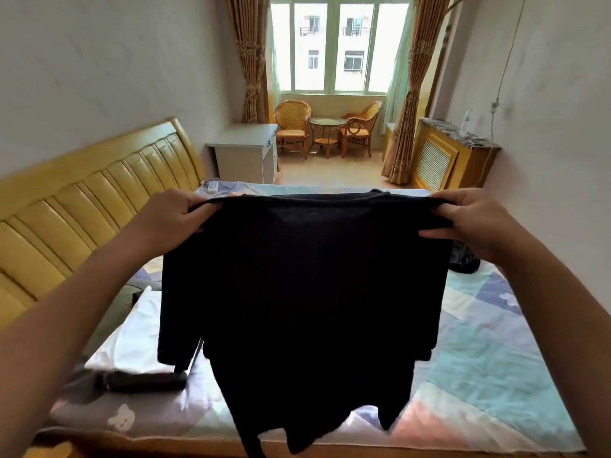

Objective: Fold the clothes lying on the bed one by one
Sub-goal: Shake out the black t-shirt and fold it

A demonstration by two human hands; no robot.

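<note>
Black fabric of the shirt (304, 276) is hanging in the air above the bed (489, 352), stretched between both hands at its shoulder line, with the hem dangling toward the near edge of the bed. The left hand (172, 216) is pinching the left shoulder, its grip narrow and holding cloth; the right hand (469, 216) is pinching the right shoulder in the same way.

Procedure for the step in hand, as judged from this position:
- Keeping both shoulders level and taut so the body is hanging without twist
- Lowering the shirt flat onto the bare part of the sheet toward the right edge, clear of the white garment (132, 338) and the dark item (145, 380) lying near the left edge
- Smoothing the sleeves outward before folding

Limits of view: the shirt is blocking the middle of the bed; a dark object (464, 259) beside the right wrist is partly hidden and not identifiable; which face of the shirt is toward the camera cannot be told
</note>
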